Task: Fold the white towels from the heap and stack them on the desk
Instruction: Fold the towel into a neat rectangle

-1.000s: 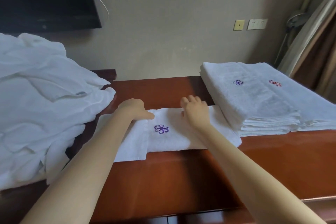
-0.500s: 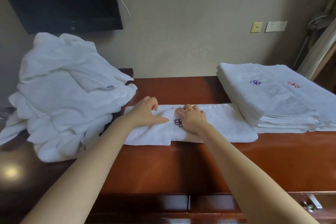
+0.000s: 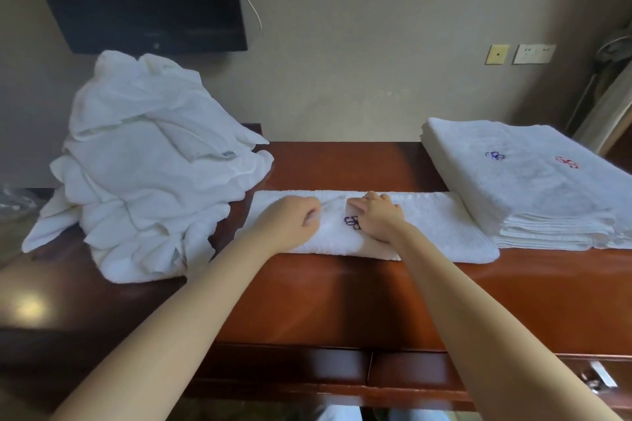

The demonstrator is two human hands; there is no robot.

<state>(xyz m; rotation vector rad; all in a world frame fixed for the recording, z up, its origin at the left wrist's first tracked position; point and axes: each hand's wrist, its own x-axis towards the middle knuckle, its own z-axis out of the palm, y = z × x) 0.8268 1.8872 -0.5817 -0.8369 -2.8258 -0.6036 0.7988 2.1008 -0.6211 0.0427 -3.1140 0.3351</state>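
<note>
On the middle of the wooden desk, both bare forearms reach forward side by side onto a long folded towel. The left hand rests knuckles-up, its fingers curled in and pinching a small ridge of cloth that puckers at their tips. The right hand lies palm-down just beside it, fingers straight and close together, pressing the towel flat and half covering a purple stitched mark. The towel is white and plush, a narrow band lying crosswise near the desk's back edge. Its ends lie just beside the rumpled heap on the left and the neat stack of folded towels on the right.
</note>
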